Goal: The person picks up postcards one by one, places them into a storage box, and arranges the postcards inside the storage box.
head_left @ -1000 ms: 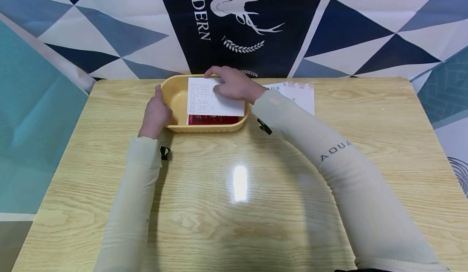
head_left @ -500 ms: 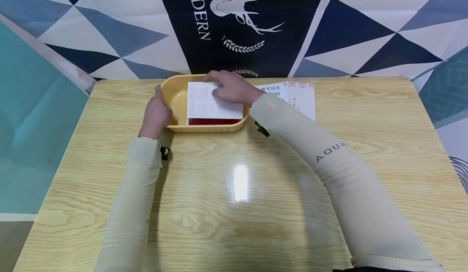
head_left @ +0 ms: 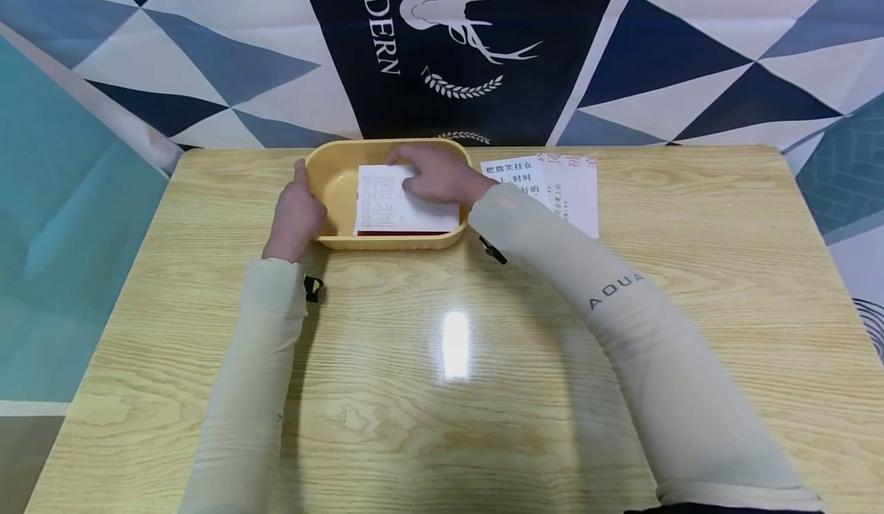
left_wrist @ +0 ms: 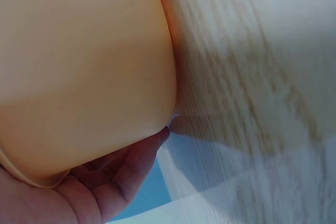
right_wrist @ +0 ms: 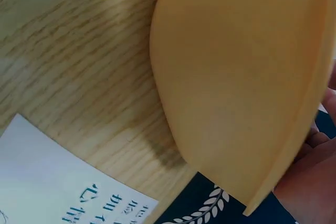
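Note:
A yellow plastic basin [head_left: 387,243] stands at the back of the table, seen close up from outside in both wrist views. My left hand [head_left: 293,219] grips its left end, thumb over the rim and fingers bent against the outer wall [left_wrist: 100,77]. My right hand [head_left: 438,176] reaches over the right rim and holds a white printed card [head_left: 380,199] inside the basin, thumb on its face and a finger at its far edge. Below that card a strip of a dark red card [head_left: 407,232] shows. The rim hides much of the right hand [right_wrist: 310,177] from its wrist camera.
Right of the basin, white printed sheets [head_left: 576,184] lie overlapping on the wooden table [head_left: 387,391], partly under the right forearm. A patterned cloth with a deer print [head_left: 449,15] hangs directly behind the table's back edge.
The right hand has moved the white card down into the basin and slightly toward the near side, covering more of the red one. The left hand and basin stay in place.

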`<state>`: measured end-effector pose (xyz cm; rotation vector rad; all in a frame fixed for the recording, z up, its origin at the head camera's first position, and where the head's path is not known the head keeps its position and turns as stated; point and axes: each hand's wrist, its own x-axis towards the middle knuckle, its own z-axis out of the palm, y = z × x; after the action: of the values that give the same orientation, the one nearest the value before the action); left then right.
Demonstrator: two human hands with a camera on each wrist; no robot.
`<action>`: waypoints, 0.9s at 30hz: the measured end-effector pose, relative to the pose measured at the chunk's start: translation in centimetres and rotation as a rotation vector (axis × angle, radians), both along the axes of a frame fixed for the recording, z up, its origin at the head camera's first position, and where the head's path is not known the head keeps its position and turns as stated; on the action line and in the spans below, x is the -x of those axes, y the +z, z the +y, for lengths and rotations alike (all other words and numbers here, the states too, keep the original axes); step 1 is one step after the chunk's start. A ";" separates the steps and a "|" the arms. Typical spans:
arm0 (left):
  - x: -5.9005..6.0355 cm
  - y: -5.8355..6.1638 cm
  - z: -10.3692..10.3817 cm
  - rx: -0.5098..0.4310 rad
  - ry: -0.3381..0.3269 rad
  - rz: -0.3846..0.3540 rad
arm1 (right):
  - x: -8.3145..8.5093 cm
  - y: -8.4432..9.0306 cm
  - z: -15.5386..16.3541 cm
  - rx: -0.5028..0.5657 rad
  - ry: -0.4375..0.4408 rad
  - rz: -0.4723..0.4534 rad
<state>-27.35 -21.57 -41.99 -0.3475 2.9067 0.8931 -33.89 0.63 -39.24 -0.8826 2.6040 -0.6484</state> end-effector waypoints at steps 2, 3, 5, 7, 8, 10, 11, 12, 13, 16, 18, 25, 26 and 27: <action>0.0 0.0 -0.1 -0.007 -0.003 0.000 | 0.0 -0.2 -0.1 -0.005 0.004 -0.003; 0.0 0.0 -0.1 -0.008 -0.005 0.002 | 0.0 -0.3 -0.1 -0.008 0.005 -0.005; 0.0 0.0 0.0 -0.009 -0.004 0.000 | 0.0 -0.5 -0.2 -0.012 0.004 -0.013; -0.1 0.0 0.0 -0.013 0.002 -0.006 | 0.0 -0.7 -0.2 -0.017 0.003 -0.017; -0.1 0.0 0.1 -0.015 0.005 -0.011 | -0.1 -0.9 -0.2 -0.016 0.002 -0.020; -0.1 0.1 0.1 -0.021 0.013 -0.019 | -0.1 -1.1 -0.3 -0.022 0.002 -0.021; -0.2 0.2 0.2 -0.025 0.016 -0.024 | -0.1 -1.2 -0.3 -0.022 0.007 -0.016; -0.2 0.2 0.2 -0.028 0.020 -0.030 | -0.1 -1.3 -0.3 -0.025 0.011 -0.009; -0.2 0.3 0.2 -0.030 0.022 -0.035 | -0.1 -1.4 -0.3 -0.028 0.015 -0.004; -0.1 0.3 0.3 -0.031 0.025 -0.046 | 0.0 -1.8 -0.4 -0.033 0.033 0.015; -0.1 0.4 0.3 -0.028 0.027 -0.053 | 0.0 -2.1 -0.5 -0.035 0.042 0.021; 0.1 0.3 0.1 -0.025 0.024 -0.051 | -0.1 -2.5 -0.9 -0.087 0.048 0.001; 0.1 0.3 0.0 -0.025 0.025 -0.054 | -0.1 -2.6 -0.9 -0.100 0.045 -0.005; 0.1 0.3 0.0 -0.026 0.027 -0.056 | -0.2 -2.6 -0.9 -0.109 0.043 -0.009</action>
<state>-27.45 -21.53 -41.71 -0.4043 2.8433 0.9084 -33.71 -0.26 -41.82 -0.8971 2.5768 -0.4925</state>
